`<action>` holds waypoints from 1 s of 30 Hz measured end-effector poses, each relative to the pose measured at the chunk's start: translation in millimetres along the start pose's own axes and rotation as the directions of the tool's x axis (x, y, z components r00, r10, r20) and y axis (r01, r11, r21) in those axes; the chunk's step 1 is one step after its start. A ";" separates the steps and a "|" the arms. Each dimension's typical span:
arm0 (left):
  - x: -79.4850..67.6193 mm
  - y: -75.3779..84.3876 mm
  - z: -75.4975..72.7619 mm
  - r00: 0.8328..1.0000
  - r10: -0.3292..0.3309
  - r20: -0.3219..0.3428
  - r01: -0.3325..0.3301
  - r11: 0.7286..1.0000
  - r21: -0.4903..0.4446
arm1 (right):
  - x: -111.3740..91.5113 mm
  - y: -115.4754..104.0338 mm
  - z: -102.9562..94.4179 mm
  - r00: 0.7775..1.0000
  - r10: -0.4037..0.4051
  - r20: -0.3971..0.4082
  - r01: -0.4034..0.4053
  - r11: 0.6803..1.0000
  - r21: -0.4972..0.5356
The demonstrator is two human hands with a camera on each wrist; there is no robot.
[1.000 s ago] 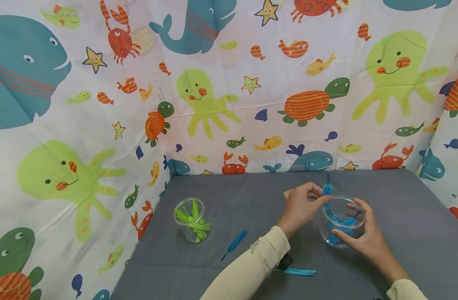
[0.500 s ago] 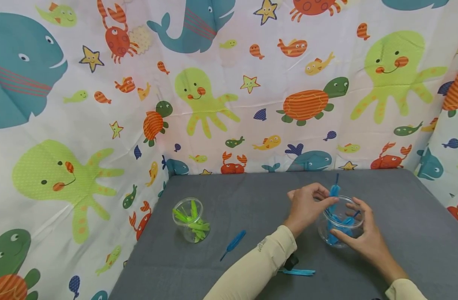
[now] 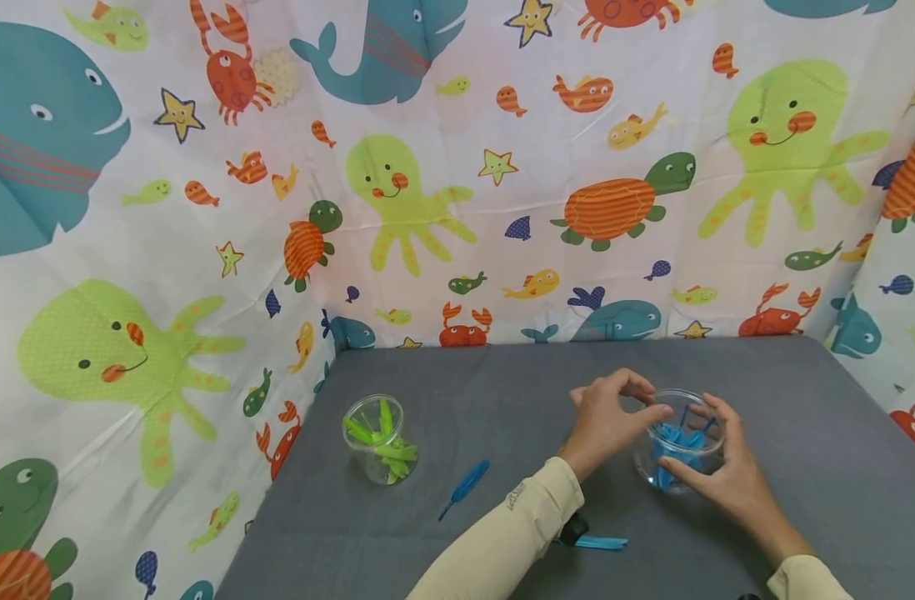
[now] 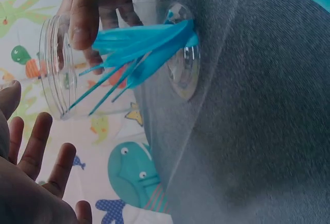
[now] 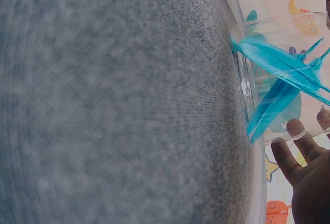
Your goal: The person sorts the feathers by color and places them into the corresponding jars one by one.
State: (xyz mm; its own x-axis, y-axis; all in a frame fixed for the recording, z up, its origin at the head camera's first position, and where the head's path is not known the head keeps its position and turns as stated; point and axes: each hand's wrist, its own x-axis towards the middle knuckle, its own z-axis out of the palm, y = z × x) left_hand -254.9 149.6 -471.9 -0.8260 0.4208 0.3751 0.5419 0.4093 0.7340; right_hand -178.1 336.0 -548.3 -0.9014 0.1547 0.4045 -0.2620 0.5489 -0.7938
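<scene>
A clear jar (image 3: pixel 642 468) stands at the right of the table with several blue feathers (image 4: pixel 154 53) inside, quills upward. My right hand (image 3: pixel 738 479) grips the jar from the right, its fingers around the back and the thumb in front. In the right wrist view, fingertips of this hand (image 5: pixel 304 167) lie against the jar wall. My left hand (image 3: pixel 607 421) is by the left side of the jar's rim. Its fingers (image 4: pixel 37 144) are spread loosely with nothing between them in the left wrist view.
Another clear jar (image 3: pixel 367 467), holding several green feathers (image 3: pixel 388 442), stands at the left. Between the jars lies a dark blue feather (image 3: pixel 467 487). Lighter blue feathers (image 3: pixel 603 542), partly hidden by the left wrist, lie near the front. A patterned curtain (image 3: pixel 532 258) borders the table (image 3: pixel 502 400).
My left hand has lowered a blue feather into the right-hand jar and let go of it. My right hand has kept its grip on the jar.
</scene>
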 end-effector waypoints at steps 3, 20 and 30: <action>-1.2 -2.9 -5.0 1.000 -0.007 -0.006 0.007 1.000 -0.003 | 0.6 -0.6 -0.1 1.000 0.004 0.002 -0.004 1.000 0.006; -18.8 -32.6 -39.6 0.998 -0.055 -0.029 0.055 0.998 0.025 | 1.3 -2.9 -0.5 0.999 0.038 0.003 -0.038 0.999 -0.040; -32.9 -45.4 -67.6 0.995 -0.093 -0.032 0.095 0.994 0.056 | 1.4 -1.6 -0.8 1.000 0.010 0.003 -0.010 1.000 -0.010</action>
State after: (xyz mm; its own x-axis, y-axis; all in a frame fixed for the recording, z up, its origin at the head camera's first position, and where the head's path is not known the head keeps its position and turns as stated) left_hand -262.8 62.4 -479.4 -0.8775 0.3548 0.3227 0.4688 0.4922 0.7335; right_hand -178.6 336.0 -546.1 -0.9051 0.1575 0.3949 -0.2493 0.5558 -0.7931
